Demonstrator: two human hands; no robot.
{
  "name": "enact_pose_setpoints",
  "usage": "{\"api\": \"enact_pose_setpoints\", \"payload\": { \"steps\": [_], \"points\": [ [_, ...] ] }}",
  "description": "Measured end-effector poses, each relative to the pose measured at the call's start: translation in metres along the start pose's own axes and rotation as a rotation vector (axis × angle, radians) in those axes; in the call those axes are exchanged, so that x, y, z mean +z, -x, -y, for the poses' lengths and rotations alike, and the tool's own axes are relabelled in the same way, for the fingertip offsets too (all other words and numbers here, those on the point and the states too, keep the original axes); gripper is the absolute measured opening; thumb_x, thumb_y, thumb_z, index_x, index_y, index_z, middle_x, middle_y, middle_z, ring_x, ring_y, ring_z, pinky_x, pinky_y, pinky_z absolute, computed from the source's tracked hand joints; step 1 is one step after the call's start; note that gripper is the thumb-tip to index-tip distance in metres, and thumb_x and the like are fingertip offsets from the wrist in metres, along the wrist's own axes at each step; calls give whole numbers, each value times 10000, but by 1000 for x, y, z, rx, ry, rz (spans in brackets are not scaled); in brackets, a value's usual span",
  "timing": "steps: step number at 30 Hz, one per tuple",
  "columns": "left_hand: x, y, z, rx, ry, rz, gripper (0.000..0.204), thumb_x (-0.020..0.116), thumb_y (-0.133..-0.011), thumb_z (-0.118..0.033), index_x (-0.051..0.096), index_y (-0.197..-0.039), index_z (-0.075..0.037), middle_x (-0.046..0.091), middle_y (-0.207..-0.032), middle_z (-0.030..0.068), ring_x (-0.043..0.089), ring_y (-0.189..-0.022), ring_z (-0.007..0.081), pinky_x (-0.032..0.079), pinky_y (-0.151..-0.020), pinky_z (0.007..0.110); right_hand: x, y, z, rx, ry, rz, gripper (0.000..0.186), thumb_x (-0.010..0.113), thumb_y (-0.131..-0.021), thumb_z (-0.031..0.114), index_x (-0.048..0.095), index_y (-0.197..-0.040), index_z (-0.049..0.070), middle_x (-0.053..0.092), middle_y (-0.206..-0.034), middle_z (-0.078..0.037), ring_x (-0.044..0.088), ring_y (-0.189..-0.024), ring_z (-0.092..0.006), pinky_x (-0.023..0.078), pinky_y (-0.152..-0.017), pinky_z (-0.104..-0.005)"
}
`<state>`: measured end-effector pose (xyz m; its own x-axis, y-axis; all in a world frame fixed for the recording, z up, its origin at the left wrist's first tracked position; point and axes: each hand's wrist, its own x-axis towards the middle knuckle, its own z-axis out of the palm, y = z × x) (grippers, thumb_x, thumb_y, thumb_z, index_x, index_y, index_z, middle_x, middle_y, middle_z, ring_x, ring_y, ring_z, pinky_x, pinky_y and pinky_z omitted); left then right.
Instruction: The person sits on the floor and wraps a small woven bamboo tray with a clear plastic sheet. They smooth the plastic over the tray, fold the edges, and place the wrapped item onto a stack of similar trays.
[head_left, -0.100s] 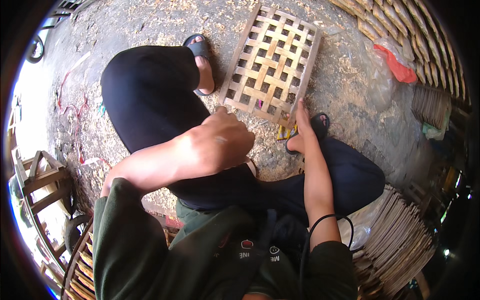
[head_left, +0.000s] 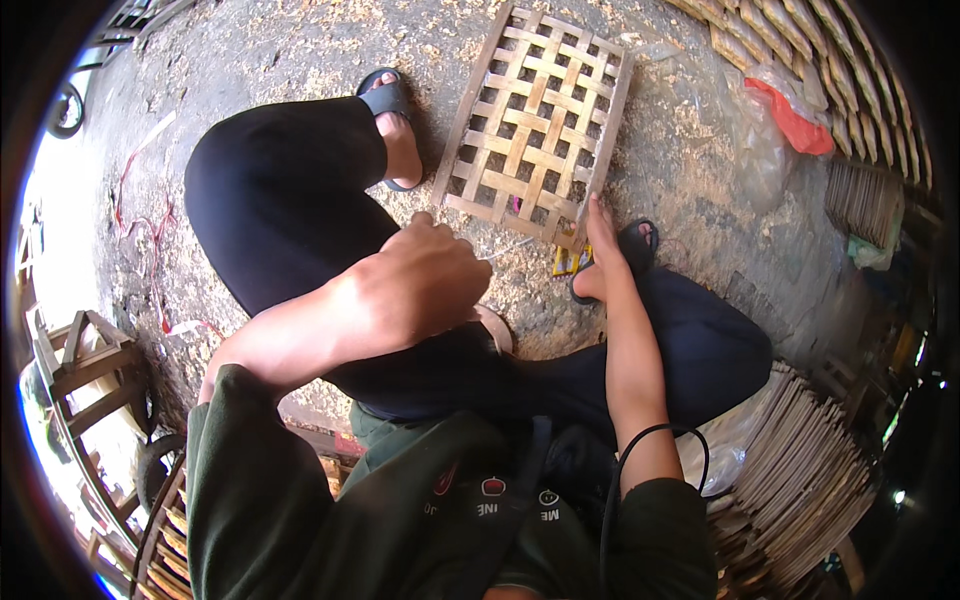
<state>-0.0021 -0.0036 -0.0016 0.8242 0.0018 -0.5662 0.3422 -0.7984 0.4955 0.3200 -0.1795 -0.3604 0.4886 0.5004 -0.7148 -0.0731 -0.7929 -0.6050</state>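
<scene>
A woven bamboo panel (head_left: 531, 130) with flat slats and a wooden frame lies tilted in front of me, its near edge toward my knees. My right hand (head_left: 602, 237) grips its near right corner, fingers stretched along the outer side. Nearer and to the left, my left hand (head_left: 420, 285) is curled into a fist above my lap, back of the hand up. A thin pale line (head_left: 507, 250) shows between that fist and the panel; whether the fist holds it I cannot make out. The fingers' inner side is hidden.
A yellow packet (head_left: 570, 262) lies under the panel's near right corner. Stacks of thin wooden pieces (head_left: 800, 480) stand at the lower right. Plastic bags with a red piece (head_left: 790, 115) lie at the right. Wood shavings cover the floor; red string (head_left: 157, 235) trails at the left.
My left hand has shifted slightly left, away from the panel. The panel and right hand sit marginally further left in view.
</scene>
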Motion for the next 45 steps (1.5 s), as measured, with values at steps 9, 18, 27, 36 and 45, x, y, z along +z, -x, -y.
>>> {"api": "enact_pose_setpoints", "payload": {
  "steps": [9,18,27,36,45],
  "points": [
    [2,-19,13,-185,-115,-20,432,637,-970,-413,631,-1292,-125,685,-1179,125,613,-1196,287,412,-1053,437,22,2,15,-63,-79,-44,635,472,-1016,579,612,-1285,22,707,-1122,-182,727,-882,-264,513,-903,-426],
    [14,-57,17,-72,-122,41,514,593,-997,-454,580,-1341,-72,710,-1137,209,645,-1160,357,454,-1008,500,36,0,13,12,118,-89,823,522,-918,681,562,-1395,12,567,-1413,-259,543,-1334,-362,386,-1149,-466],
    [94,-159,24,-681,1985,339,1179,475,-875,-815,94,-1577,51,286,-1606,255,331,-1456,420,256,-1213,546,12,90,119,52,117,-35,357,704,-833,176,687,-1156,25,711,-1109,-139,673,-995,-233,567,-820,-380],
    [157,-253,136,-156,2053,-152,953,576,-855,-624,271,-1468,38,385,-1457,212,416,-1344,339,352,-1125,476,47,106,151,-100,285,70,350,725,-821,219,723,-1133,62,719,-1139,-148,686,-1027,-275,562,-832,-456],
    [174,-263,132,-109,2054,-176,639,567,-894,-402,397,-1336,27,487,-1287,183,502,-1205,285,428,-1020,417,35,103,168,-211,276,75,343,746,-809,262,760,-1111,99,728,-1169,-158,699,-1059,-317,558,-843,-531]
  ]
}}
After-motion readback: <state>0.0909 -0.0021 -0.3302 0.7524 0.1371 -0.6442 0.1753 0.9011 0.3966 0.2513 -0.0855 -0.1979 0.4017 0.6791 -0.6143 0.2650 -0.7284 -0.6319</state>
